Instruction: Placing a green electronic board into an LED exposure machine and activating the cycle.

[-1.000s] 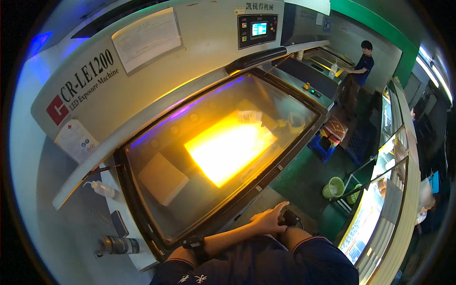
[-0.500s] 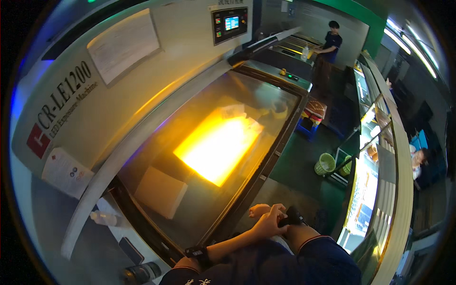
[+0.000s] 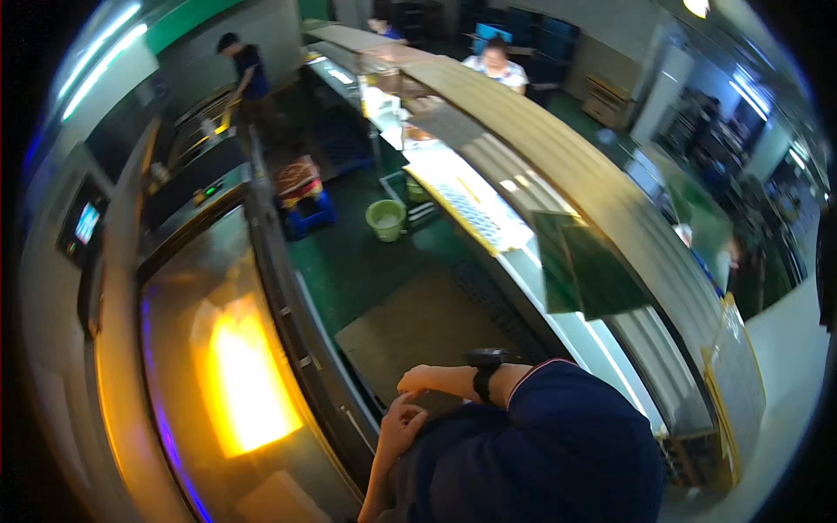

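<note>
Left hand (image 3: 402, 425): fingers loosely bent, clear of a fist, no object seen in them. Right hand (image 3: 418, 380): fingers folded down and partly hidden, can't tell if spread or pinching. The two sit close together in front of the shirt (image 3: 545, 436), fingertips about meeting; contact unclear. Black wristband (image 3: 482, 380) on the right arm

Nearest thing is the machine's dark frame (image 3: 302, 338), just beside the left forearm; can't tell if they touch. Key relation: glowing yellow panel (image 3: 249, 383) is under the clear cover inside that frame, left of both sets of fingers, left hand nearer. Its long axis runs up-picture, away from the person, tilted a bit left at the far end, roughly along the frame. Pale block (image 3: 281, 499) at the panel's near end, cut by the lower edge

Further out: brown floor mat (image 3: 410, 322) ahead of the hands, light table (image 3: 466, 193) to the right, green bin (image 3: 385, 220), blue stool (image 3: 311, 215), then a co-worker (image 3: 251, 80) at the far left
</note>
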The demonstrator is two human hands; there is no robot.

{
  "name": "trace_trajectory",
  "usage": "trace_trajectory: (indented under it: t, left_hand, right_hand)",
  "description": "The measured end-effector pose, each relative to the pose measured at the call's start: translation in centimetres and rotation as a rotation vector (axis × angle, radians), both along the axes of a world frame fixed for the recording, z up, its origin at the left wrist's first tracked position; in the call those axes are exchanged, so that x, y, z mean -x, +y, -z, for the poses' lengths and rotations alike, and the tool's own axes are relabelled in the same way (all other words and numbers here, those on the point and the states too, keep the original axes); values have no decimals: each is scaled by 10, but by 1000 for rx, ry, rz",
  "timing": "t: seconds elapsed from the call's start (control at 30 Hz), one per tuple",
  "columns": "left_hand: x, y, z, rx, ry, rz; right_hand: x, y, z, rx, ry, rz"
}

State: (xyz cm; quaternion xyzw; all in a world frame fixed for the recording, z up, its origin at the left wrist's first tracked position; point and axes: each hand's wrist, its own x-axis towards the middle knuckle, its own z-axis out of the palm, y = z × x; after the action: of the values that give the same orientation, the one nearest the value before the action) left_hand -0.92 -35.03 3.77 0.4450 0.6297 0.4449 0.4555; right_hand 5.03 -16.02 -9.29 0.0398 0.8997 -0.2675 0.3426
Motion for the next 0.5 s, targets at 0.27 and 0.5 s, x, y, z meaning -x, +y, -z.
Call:
trace_trajectory:
  t: [0.27, 0.5]
  left_hand:
    - [-1, -49, 146, 434, -34, -81]
    - [-30, 63, 90, 375, 210, 59]
  right_hand:
    - [-204, 52, -90, 366, 640, 1141]
    - [-318, 215, -224, 968, 1892, 2106]
